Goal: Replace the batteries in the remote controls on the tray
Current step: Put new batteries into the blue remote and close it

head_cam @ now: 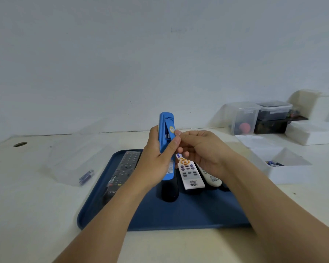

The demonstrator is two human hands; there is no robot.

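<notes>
Nearest, two bare forearms reaching in over the front rim of the blue tray (179, 223), set on the pale table (36, 205). On the tray, a dark remote in a clear sleeve (124, 168) at left, a black remote (168, 192) lying under the raised hands, then a white remote with orange and purple buttons (189, 172) and a cream remote (211, 178) just beside it at right. Above these, held clear of the tray, the blue remote (166, 130), back facing the camera, cover apparently off, battery bay open with what looks like a cell seated inside. Left hand (156, 160) wrapped round the lower body, thumb pressed along the right edge, fingers curled behind. Right hand (199, 149) with fingers curled, index tip and thumb touching the bay's right edge near the yellow sticker; whether anything is pinched there, impossible to tell. Step in hand, by judgement: working a cell out of or into the bay. Best done with the left grip kept firm and low, away from the bay, and the right fingertip pressing the cell toward its spring end before tipping it. Worth checking polarity marks. Off the tray at left, loose batteries (86, 177) in a clear bag (72, 160); at right, a white box (281, 168) holding more cells. Farthest, clear containers (260, 116) against the wall.
</notes>
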